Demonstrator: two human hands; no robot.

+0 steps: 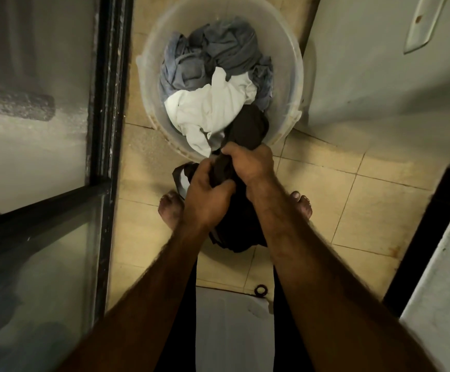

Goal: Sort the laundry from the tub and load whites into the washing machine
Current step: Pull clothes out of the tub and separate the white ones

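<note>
The person is standing over a see-through tub [288, 84] that is sitting on the tiled floor [379, 205]. Both hands are holding one dark brown cloth [248, 127]. The left hand [205, 194] is curling tight around a bunch of it, and the right hand [248, 162] is gripping it too, just above the left one, with the fingers wrapping around the cloth. The two hands are touching. One end of the dark cloth is lying in the near side of the tub, and the rest is hanging down between the bare feet [170, 208]. Inside the tub, a white cloth [207, 108] is lying in the middle, right beside the dark one. Grey clothes [226, 47] are piling up behind it at the far side.
</note>
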